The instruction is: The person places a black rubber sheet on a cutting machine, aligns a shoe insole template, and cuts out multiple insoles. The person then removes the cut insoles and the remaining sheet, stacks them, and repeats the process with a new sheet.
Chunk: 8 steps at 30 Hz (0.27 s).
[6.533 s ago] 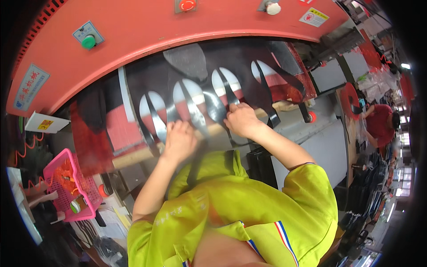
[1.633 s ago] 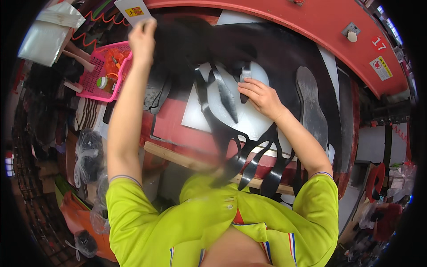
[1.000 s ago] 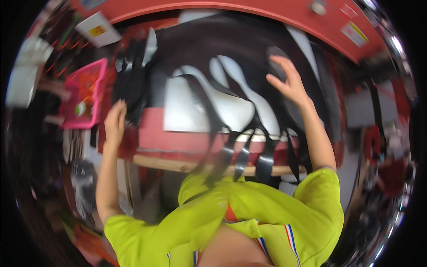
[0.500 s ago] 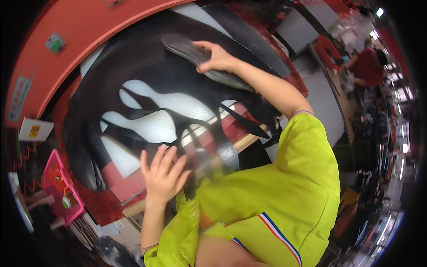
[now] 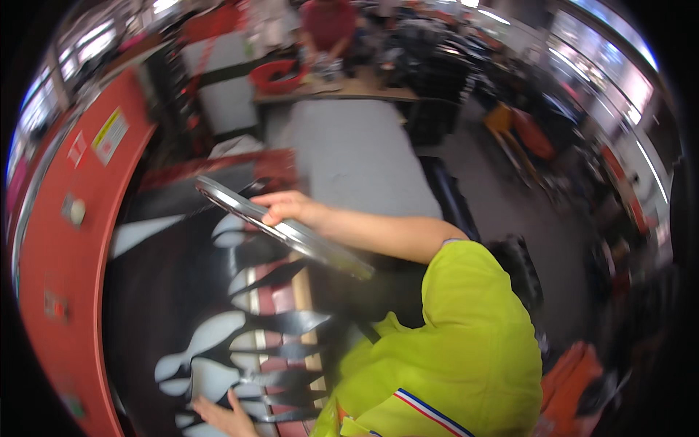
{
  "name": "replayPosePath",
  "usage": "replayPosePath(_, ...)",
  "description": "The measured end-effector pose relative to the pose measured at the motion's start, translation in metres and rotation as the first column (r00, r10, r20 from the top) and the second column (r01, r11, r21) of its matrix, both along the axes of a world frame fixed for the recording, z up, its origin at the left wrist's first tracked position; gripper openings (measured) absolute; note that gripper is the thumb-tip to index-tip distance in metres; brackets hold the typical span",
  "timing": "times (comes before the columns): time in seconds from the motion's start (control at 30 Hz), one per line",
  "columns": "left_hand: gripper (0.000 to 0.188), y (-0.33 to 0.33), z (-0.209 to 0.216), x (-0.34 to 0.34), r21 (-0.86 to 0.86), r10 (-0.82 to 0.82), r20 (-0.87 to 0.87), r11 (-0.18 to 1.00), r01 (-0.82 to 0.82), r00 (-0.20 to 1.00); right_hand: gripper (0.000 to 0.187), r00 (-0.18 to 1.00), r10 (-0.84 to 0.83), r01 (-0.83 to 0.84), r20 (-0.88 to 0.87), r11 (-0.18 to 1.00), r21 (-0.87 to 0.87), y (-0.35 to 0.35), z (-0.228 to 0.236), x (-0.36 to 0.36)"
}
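Note:
My right hand (image 5: 293, 209) is closed on the edge of a long, sole-shaped metal cutting die (image 5: 309, 246). The die is tilted and held above a black sheet (image 5: 164, 288), its near end smeared by motion. Sole-shaped holes in the sheet show a white board (image 5: 217, 329) beneath, with thin black strips left between them. Low in the view, my left hand (image 5: 227, 418) has its fingers spread near the sheet's holes and holds nothing; whether it touches the sheet I cannot tell.
A red machine beam (image 5: 73, 240) with knobs runs along the left. Beyond the sheet stands a grey-topped table (image 5: 357, 156). At the far bench, a person in a red top (image 5: 328, 25) works beside a red basket (image 5: 277, 76). An orange cloth-like item (image 5: 571, 382) lies at the lower right.
My view has swung to the right. The die, earlier lying on the sheet under my right hand, is now lifted and tilted on edge. My left hand stays spread.

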<state>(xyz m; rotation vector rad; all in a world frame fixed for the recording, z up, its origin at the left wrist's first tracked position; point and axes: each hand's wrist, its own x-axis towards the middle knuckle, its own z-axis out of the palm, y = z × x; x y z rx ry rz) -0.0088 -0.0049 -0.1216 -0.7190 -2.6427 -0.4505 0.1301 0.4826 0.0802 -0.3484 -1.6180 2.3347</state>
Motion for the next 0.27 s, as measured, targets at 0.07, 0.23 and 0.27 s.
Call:
replayPosePath(0.07, 0.075, -0.004, -0.017, -0.037, -0.149, 0.077, -0.094, 0.985, -0.091, 0.993, 0.049, 0.977, -0.21, 0.21, 0.038, 0.978, 0.002, 0.001, -0.016, 0.06)
replayPosePath(0.23, 0.082, -0.039, 0.003, -0.087, -0.283, 0.091, -0.162, 0.95, -0.134, 0.983, 0.037, 0.816, -0.554, 0.574, 0.162, 0.81, -0.121, -0.029, -0.028, 0.2)
replayPosePath(0.27, 0.082, -0.032, 0.003, -0.096, -0.281, 0.049, -0.176, 0.955, -0.098, 0.983, 0.035, 0.763, -0.612, 0.643, 0.205, 0.749, -0.158, -0.045, -0.03, 0.23)
